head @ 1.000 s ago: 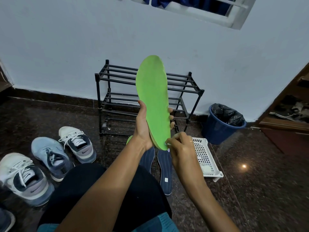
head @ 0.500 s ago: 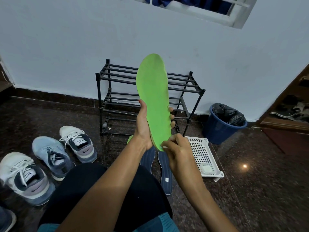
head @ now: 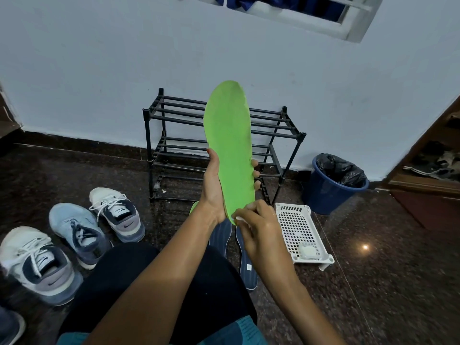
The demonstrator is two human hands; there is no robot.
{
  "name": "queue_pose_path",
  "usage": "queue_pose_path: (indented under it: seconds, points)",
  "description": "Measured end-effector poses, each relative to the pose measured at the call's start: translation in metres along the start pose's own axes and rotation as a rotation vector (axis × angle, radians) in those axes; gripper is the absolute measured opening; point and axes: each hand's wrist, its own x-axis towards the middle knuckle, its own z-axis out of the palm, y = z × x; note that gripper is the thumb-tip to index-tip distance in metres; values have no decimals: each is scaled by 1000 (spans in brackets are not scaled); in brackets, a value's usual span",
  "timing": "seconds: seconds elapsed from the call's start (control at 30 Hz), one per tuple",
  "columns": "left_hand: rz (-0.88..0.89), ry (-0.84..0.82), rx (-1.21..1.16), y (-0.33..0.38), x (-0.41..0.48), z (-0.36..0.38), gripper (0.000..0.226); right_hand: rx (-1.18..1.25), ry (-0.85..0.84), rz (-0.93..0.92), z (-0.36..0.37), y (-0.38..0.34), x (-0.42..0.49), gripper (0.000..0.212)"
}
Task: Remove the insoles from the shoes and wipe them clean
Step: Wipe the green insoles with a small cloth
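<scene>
Knees in dark shorts at btm of frame, person seated on floor. Both forearms reach fwd.

R hand (head: pixel 258 230) at heel end of green insole (head: pixel 227 145), fingers curled shut, pinching small white bit (head: pixel 239 218) against the insole's lower edge; prob a wipe/cloth scrap, too small to tell for sure. L hand (head: pixel 214 185) wraps the insole's lower half: thumb along left edge, fingertips (head: pixel 255 168) showing past right edge, firm grip. Insole held upright, toe end up, in front of the rack.

Under the hands, on floor: two dark blue insoles (head: pixel 245 260) lying side by side, already out of shoes; can't tell if wiped. Sliver of 2nd green insole (head: pixel 194 207) peeks out behind L wrist, also on floor.

Left side: three sneakers visible, white/grey one nearest (head: pixel 37 267), light blue one (head: pixel 77 230), white/navy one (head: pixel 117 212). Edge of another shoe at btm-left corner. Can't see whether any of them has an insole inside.

Right: white plastic basket (head: pixel 298 230), upside down by the look of it, small pale lump on top. Further: blue bin (head: pixel 331 192) w/ black liner, black shoe rack (head: pixel 273 135) vs wall, no shoes on it.

Progress est: at least 4 insoles out, so removal is well along or done for two pairs. Wiping stage now, at heel end of green one. Left: rest of this insole, others as needed.
</scene>
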Motion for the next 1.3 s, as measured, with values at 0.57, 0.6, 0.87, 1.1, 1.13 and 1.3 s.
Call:
queue_pose_path:
  seconds: [0.57, 0.6, 0.87, 1.1, 1.13, 1.3]
  points:
    - [-12, -15, -28, -1, 0, 0, 87, 31, 59, 31, 5, -6, 5, 15]
    - [-10, -15, -28, -1, -1, 1, 86, 33, 47, 27, 4, -6, 4, 16]
    - [-6, -36, 13, -1, -2, 3, 90, -133, 126, 73, -1, 9, 13, 10]
    - [-23, -40, -21, -1, -2, 1, 87, 62, 72, 69, 7, -8, 10, 17]
    - [-20, -37, -31, -1, -1, 1, 87, 86, 53, 69, 6, -9, 8, 16]
    - [-15, -41, -47, -1, -2, 4, 86, 59, 51, 65, 2, -6, 5, 15]
